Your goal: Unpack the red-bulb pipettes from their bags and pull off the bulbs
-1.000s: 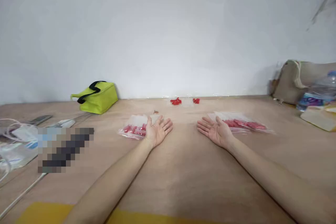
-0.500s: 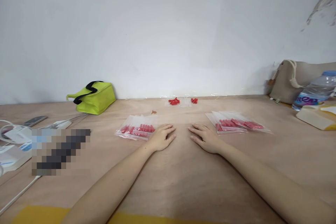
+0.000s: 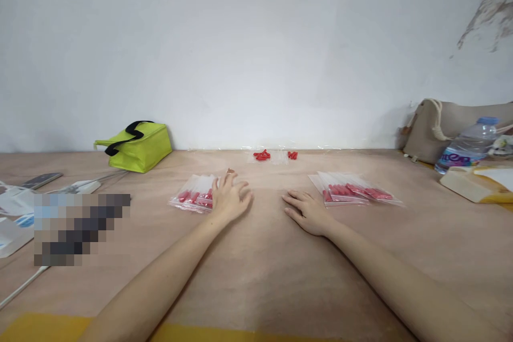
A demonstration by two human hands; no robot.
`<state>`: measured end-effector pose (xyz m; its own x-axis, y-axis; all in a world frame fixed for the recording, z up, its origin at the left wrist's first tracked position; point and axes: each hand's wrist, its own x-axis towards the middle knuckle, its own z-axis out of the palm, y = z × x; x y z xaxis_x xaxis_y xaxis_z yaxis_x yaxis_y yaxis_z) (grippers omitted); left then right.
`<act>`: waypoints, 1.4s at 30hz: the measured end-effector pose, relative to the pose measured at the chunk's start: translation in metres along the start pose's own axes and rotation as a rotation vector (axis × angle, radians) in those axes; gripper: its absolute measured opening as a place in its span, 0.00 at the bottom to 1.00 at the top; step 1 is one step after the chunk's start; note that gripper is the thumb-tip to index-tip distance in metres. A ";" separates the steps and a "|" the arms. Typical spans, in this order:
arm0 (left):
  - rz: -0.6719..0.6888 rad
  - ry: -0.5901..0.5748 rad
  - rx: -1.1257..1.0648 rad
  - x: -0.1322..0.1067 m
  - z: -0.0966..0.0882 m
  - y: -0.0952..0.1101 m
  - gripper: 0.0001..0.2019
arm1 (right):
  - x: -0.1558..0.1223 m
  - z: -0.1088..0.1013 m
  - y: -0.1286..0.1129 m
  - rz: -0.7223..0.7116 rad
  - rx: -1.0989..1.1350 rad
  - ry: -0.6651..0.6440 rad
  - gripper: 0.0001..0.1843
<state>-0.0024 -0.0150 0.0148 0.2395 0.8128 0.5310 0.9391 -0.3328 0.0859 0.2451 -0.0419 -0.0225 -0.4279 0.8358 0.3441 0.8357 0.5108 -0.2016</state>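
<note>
My left hand is raised a little, palm down, fingers spread, over the right end of a stack of clear zip bags with red pieces. It holds nothing. My right hand lies flat and open on the brown table, just left of a second stack of clear bags with red pieces. Loose red pieces lie on clear plastic at the far edge by the wall.
A lime-green lunch bag stands at the back left. Papers, a phone and a white cable lie at the left. At the right are a beige bag, a water bottle and a cream block.
Both hands turned from palms up to palms down on the table. The left hand then lifted and moved left over the left bag stack; the right hand stayed flat.
</note>
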 end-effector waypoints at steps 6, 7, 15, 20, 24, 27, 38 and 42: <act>-0.405 -0.290 0.136 0.021 -0.009 -0.040 0.33 | 0.000 0.000 0.001 0.000 -0.005 -0.012 0.25; -0.425 -0.324 0.128 0.022 -0.009 -0.045 0.34 | 0.000 0.000 0.001 -0.001 -0.005 -0.014 0.25; -0.311 -0.125 0.158 0.018 -0.008 -0.047 0.25 | 0.000 0.001 0.001 -0.004 0.008 0.002 0.24; -0.218 0.056 -0.154 0.021 -0.006 -0.047 0.22 | 0.000 0.001 0.002 -0.016 0.013 0.010 0.24; -0.279 0.095 -0.467 0.018 0.012 -0.028 0.17 | 0.000 0.002 0.003 -0.017 0.032 0.016 0.23; -0.249 0.046 -0.531 0.009 0.028 -0.003 0.14 | 0.000 0.000 0.001 -0.009 0.042 0.022 0.22; 0.319 -0.288 -0.543 -0.015 0.012 0.030 0.22 | -0.001 0.000 -0.022 -0.140 0.334 0.178 0.23; 0.318 -0.234 -0.586 -0.016 0.010 0.033 0.15 | -0.001 0.002 -0.022 -0.130 0.434 0.231 0.22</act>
<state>0.0273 -0.0342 0.0011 0.5889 0.6928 0.4161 0.5428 -0.7205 0.4315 0.2266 -0.0532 -0.0198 -0.3905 0.7184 0.5756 0.5399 0.6852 -0.4889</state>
